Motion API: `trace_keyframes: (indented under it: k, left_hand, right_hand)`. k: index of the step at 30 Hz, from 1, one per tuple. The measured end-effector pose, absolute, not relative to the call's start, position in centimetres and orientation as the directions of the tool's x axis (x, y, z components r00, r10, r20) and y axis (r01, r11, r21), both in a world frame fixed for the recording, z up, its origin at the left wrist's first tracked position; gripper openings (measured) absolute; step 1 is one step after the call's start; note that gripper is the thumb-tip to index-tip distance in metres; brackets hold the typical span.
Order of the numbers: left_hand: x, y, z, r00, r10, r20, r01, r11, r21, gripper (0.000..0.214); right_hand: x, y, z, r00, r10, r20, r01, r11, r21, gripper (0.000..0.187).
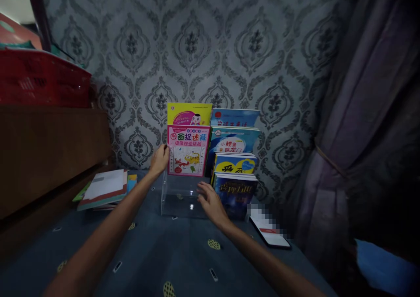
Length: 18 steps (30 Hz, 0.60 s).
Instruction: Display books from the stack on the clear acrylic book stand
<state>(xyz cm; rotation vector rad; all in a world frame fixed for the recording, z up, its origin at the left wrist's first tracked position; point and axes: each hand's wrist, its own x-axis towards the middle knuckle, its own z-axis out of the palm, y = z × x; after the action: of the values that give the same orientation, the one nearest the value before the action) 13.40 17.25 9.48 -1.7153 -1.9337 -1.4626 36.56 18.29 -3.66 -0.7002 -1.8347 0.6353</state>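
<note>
A clear stepped book rack [183,203] stands on the cloth, with children's books on its tiers. My left hand [159,160] is closed at the left edge of a pink picture book [187,150], its fingertips on the cover's side. Behind that book rises a yellow book [190,113]. My right hand [211,203] is open, fingers apart, before the rack's lower tiers and just left of a dark blue book [236,195]. Above the dark book are a yellow and blue book [235,163], a teal book [234,139] and a blue book [235,117].
To the left, a stack of books and papers [105,185] lies beside a brown wooden cabinet [49,152] bearing a red basket [42,78]. A phone [272,233] lies right of the rack. Patterned wallpaper [190,43] rises behind; a tied curtain [337,157] hangs at right.
</note>
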Motion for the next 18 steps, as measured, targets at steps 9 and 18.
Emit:
trace_keyframes:
  k: [9, 18]
  left_hand:
    - [13.5, 17.0, 8.8, -0.385, 0.595, 0.706, 0.783, -0.194, 0.591, 0.019]
    - [12.2, 15.5, 2.8, -0.597, 0.532, 0.600, 0.726, 0.040, 0.686, 0.026]
  right_hand:
    - [36.9, 15.1, -3.8, -0.342, 0.638, 0.691, 0.257, 0.770, -0.584, 0.037]
    - [28.3, 1.1, -2.7, -0.603, 0.469, 0.645, 0.063, 0.834, -0.548, 0.038]
